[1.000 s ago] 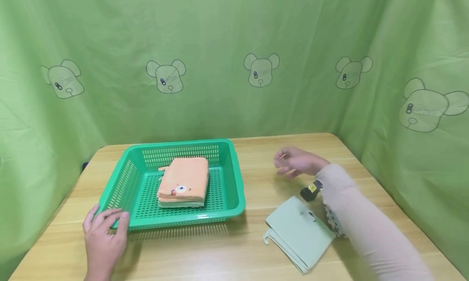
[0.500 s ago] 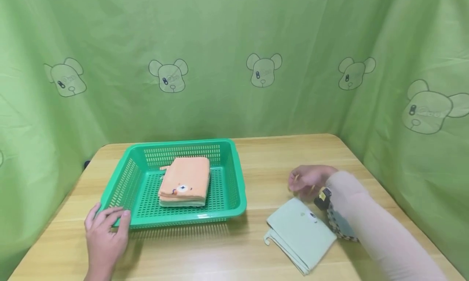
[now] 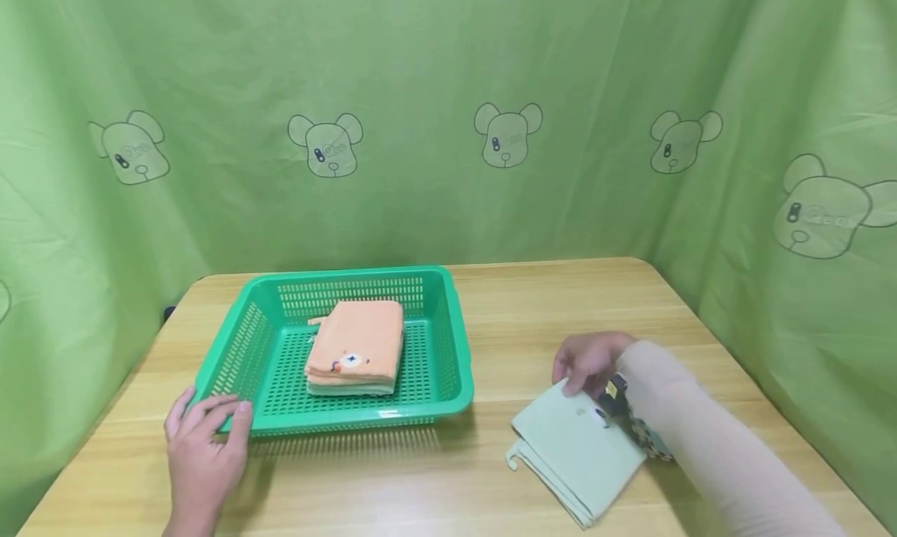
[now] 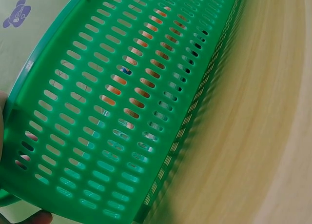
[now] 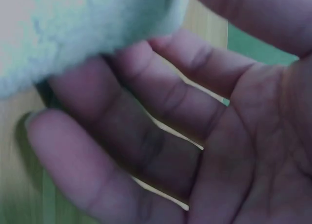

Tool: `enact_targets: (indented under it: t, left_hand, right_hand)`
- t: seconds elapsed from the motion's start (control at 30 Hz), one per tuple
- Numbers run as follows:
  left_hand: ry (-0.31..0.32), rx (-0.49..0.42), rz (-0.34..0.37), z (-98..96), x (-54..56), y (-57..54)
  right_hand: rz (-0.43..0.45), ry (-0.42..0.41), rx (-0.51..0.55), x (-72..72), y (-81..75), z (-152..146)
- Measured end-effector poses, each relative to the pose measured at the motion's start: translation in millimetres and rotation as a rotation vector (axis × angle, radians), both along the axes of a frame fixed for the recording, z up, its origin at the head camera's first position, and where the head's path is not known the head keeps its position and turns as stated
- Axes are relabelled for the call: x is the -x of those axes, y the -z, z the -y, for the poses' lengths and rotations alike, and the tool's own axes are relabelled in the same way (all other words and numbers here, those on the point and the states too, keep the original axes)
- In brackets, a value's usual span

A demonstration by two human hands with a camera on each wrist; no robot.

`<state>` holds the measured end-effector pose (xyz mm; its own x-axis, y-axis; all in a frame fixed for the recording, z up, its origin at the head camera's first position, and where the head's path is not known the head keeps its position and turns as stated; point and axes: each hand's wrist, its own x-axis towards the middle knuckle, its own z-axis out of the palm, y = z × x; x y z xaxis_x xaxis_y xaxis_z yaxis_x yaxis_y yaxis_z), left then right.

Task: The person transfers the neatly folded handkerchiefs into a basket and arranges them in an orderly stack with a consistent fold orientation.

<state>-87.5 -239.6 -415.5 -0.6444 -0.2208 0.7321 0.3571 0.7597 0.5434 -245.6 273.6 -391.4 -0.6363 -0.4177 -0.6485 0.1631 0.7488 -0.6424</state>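
Note:
Over the near left corner of a green plastic basket (image 3: 350, 420) my left hand (image 3: 206, 455) holds the rim, fingers bent over the edge. Through the slotted basket wall (image 4: 102, 53), bits of orange show in the left wrist view. To the right of the basket, a pale green folded towel (image 3: 578, 459) lies on the table, with a small embroidered face and a hanging loop. My right hand (image 3: 592, 358) pinches its far corner, thumb on top. In the right wrist view the fuzzy towel (image 5: 92, 29) covers some fingertips (image 5: 58, 131) of that hand.
Inside the basket sits a stack of folded towels (image 3: 360, 335), orange on top and pale green beneath. The wooden table (image 3: 532, 303) carries everything. Green curtains (image 3: 420, 210) with printed bear heads close off the back and sides.
My right hand has come down and toward me from behind the pale green towel and now pinches its corner. The left hand stays on the basket corner. The view has shifted slightly.

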Motion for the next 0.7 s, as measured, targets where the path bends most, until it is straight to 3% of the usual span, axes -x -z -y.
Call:
enact_targets:
  t: [0.13, 0.3, 0.5, 0.57, 0.7]
  left_hand:
    - [-0.002, 0.000, 0.000, -0.1, 0.3, 0.2]
    - [-0.010, 0.002, 0.031, 0.6, -2.7, 1.4]
    - [-0.015, 0.005, 0.052, 1.5, -6.7, 2.2]
    - [-0.008, 0.008, 0.051, 1.8, -4.5, 1.1]
    - [-0.004, -0.006, 0.049, 1.4, -1.8, 0.5]
  right_hand:
    - [-0.020, -0.037, -0.004, 2.3, 3.8, 1]
    - [-0.093, 0.023, 0.038, 6.1, 5.0, -1]
    - [-0.364, 0.059, 0.032, 18.7, 4.2, -12]
    - [-0.471, 0.118, 0.008, 24.6, 3.6, -16]
    - [-0.623, 0.351, -0.023, 34.8, 4.7, -24]
